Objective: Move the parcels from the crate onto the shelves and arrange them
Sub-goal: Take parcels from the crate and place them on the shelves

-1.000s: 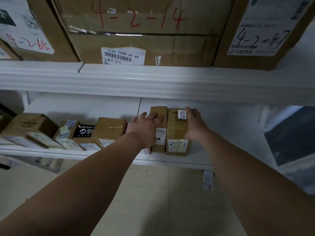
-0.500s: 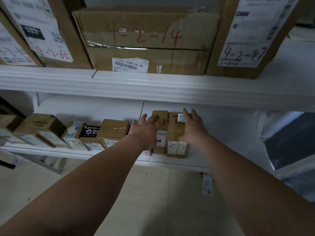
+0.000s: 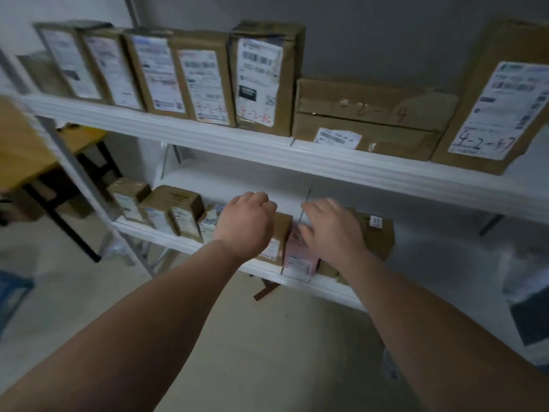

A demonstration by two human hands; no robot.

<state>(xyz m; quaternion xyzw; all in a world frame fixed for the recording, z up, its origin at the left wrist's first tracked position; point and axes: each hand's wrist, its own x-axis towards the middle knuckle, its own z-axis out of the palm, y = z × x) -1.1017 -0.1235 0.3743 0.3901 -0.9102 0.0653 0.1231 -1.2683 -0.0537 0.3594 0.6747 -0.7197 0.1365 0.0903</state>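
Small brown parcels stand in a row on the white lower shelf (image 3: pixel 184 242). My left hand (image 3: pixel 246 224) hovers with loosely curled fingers over a brown box (image 3: pixel 281 233) and holds nothing. My right hand (image 3: pixel 329 228), blurred and with its fingers spread, is over a pink parcel (image 3: pixel 299 257) and just left of another brown box (image 3: pixel 378 237). Whether either hand touches a parcel I cannot tell. The pink parcel stands between the two brown boxes at the shelf's front edge.
The upper shelf (image 3: pixel 326 163) carries several upright labelled parcels (image 3: pixel 166 72), a flat carton (image 3: pixel 371 120) and a tall box marked 4-2-47 (image 3: pixel 499 114). More small parcels (image 3: pixel 175 212) fill the lower shelf's left. A wooden table (image 3: pixel 26 144) and a blue crate (image 3: pixel 12 295) are at left.
Both hands have come off the two upright boxes and shifted left along the lower shelf. The view has swung left and up. The pink parcel now shows between my hands.
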